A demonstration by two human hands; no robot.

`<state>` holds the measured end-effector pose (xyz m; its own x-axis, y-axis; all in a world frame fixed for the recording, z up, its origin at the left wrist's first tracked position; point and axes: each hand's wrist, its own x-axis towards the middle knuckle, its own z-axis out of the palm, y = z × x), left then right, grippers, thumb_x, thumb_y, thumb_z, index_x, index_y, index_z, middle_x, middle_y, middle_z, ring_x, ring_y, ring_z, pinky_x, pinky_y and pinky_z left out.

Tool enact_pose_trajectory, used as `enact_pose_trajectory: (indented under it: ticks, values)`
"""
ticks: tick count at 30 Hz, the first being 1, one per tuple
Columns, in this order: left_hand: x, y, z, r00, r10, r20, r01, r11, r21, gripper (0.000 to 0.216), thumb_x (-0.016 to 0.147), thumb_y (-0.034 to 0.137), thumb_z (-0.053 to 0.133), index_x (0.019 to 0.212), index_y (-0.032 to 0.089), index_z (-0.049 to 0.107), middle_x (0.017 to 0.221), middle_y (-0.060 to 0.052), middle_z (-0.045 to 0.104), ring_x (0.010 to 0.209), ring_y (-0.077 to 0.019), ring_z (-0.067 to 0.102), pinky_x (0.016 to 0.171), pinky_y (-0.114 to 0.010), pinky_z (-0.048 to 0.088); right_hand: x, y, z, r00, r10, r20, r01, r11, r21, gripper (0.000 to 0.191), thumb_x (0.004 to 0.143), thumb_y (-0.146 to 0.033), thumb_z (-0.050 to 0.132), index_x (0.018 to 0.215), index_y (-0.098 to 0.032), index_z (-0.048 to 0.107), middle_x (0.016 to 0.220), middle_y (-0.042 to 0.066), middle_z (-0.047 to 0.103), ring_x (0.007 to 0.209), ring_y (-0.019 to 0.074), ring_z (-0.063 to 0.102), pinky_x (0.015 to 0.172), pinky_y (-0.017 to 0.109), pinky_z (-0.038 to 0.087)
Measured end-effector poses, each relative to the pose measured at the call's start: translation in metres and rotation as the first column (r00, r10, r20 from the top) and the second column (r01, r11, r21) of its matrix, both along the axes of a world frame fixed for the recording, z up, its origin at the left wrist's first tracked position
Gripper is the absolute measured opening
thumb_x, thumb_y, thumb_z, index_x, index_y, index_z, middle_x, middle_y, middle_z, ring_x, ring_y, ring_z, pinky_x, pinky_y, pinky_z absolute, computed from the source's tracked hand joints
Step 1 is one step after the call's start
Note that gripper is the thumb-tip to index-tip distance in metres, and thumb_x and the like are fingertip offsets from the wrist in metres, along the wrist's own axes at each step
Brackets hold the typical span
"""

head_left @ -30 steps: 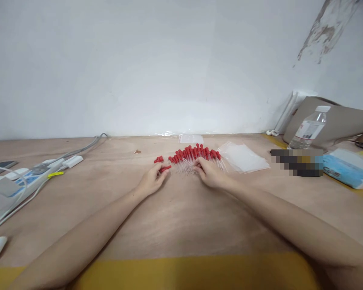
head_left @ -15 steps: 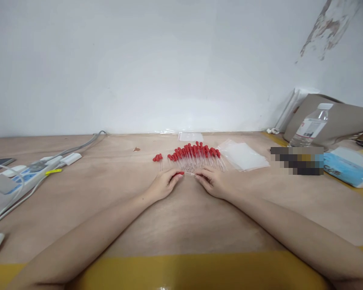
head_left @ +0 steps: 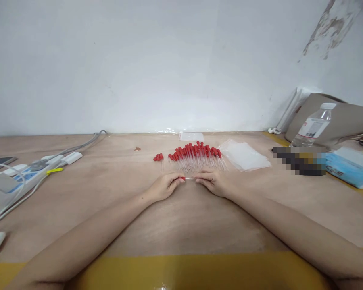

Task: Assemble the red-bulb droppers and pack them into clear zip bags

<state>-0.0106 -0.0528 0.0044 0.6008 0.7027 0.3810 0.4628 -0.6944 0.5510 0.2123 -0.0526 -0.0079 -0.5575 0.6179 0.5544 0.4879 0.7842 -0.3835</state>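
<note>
Between my two hands lies a glass dropper (head_left: 190,178), held level just above or on the table. My left hand (head_left: 165,187) is closed, its thumb and fingers pinching the red rubber bulb, of which only a bit shows. With its fingertips together, my right hand (head_left: 215,183) grips the other end of the clear tube. Right behind the hands, a fanned row of droppers (head_left: 196,151) lies with the red bulbs toward the wall. A few more droppers (head_left: 159,157) form a small group to the left of that row.
Clear plastic bags (head_left: 246,156) lie to the right, with another bag (head_left: 191,137) near the wall. Farther right are a water bottle (head_left: 313,127) and a blue tissue pack (head_left: 347,167). A power strip (head_left: 27,177) with cables occupies the left side.
Both hands stay on the same dropper and have shifted slightly toward me. Less of the red bulb shows at my left fingertips. The other droppers lie as before.
</note>
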Motion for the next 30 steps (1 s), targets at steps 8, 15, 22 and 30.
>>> enact_pose_trajectory:
  ticks: [8,15,22,30]
  values:
    - [-0.001,-0.002,-0.002,0.997,0.007,-0.078,-0.006,1.000,0.011,0.025,0.086,0.034,0.040,0.088,0.019,0.061,0.079,-0.003,0.061,0.074,-0.0142,0.056,0.068,-0.024,0.043,0.000,0.001,0.004,0.985,-0.027,0.169,0.008,0.993,0.114,0.027,0.087,-0.027,0.041,0.092,-0.019,0.066,0.076,0.007,0.059,0.068,0.0148,0.053,0.062,0.026,0.042]
    - [-0.003,-0.003,-0.002,0.998,0.007,-0.068,-0.001,0.996,0.091,0.027,0.085,0.037,0.041,0.089,0.019,0.061,0.076,-0.003,0.061,0.071,-0.0136,0.055,0.067,-0.024,0.042,-0.005,-0.013,0.010,0.976,-0.087,0.201,0.054,0.985,0.164,0.029,0.088,-0.027,0.036,0.085,-0.018,0.063,0.073,0.005,0.054,0.067,0.0141,0.049,0.062,0.026,0.039]
    - [-0.003,-0.005,-0.002,0.994,-0.014,-0.107,0.020,0.998,0.055,0.025,0.083,0.036,0.044,0.085,0.018,0.062,0.071,-0.002,0.060,0.065,-0.0123,0.053,0.062,-0.023,0.042,-0.012,-0.018,0.014,0.938,-0.147,0.314,0.097,0.980,0.171,0.025,0.086,-0.025,0.039,0.077,-0.017,0.061,0.069,0.004,0.058,0.062,0.0135,0.049,0.057,0.025,0.033]
    - [-0.003,-0.002,-0.003,0.990,-0.052,-0.130,0.070,0.989,0.134,0.027,0.084,0.035,0.042,0.083,0.017,0.062,0.072,-0.004,0.060,0.067,-0.0136,0.053,0.063,-0.024,0.042,-0.023,-0.014,0.010,0.944,-0.116,0.309,0.148,0.986,-0.081,0.028,0.086,-0.027,0.039,0.068,-0.018,0.058,0.061,0.001,0.058,0.055,0.0113,0.047,0.053,0.023,0.027]
